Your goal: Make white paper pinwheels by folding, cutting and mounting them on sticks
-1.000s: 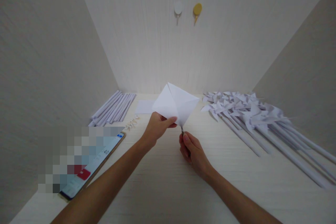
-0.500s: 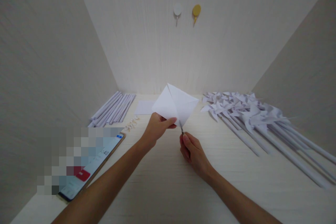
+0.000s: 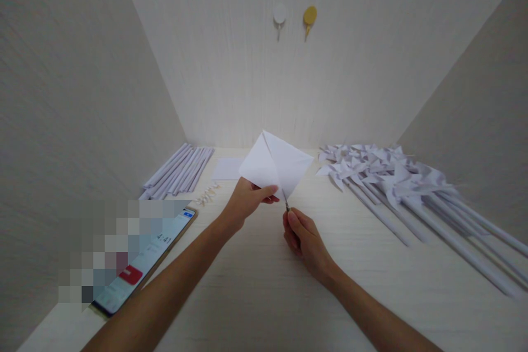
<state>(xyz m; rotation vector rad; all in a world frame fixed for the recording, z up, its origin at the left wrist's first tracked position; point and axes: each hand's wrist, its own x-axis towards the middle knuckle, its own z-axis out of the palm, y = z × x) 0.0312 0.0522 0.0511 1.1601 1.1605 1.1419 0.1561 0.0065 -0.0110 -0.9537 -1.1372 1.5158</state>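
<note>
My left hand (image 3: 251, 198) pinches a white square of paper (image 3: 284, 162) near its lower corner, thumb on top. The square is held above the table, with a cut or crease line running in from its top corner. In my right hand (image 3: 303, 236) is a small pair of scissors (image 3: 286, 203), mostly covered by the closed fingers. Their thin blades meet the paper's lower corner, just right of my left thumb. Whether the blades are apart or together I cannot make out.
Rolled paper sticks (image 3: 181, 170) lie at the back left, beside a flat white sheet (image 3: 226, 169) and small pale twisted pieces (image 3: 207, 194). A phone (image 3: 144, 264) leans at the left. White paper pinwheels (image 3: 371, 170) on sticks are heaped right. Two hooks (image 3: 309, 15) hang on the wall.
Both hands keep almost the same place, with the scissors still at the paper's lower corner. The paper's right side has shifted very slightly. The phone's displayed number has changed.
</note>
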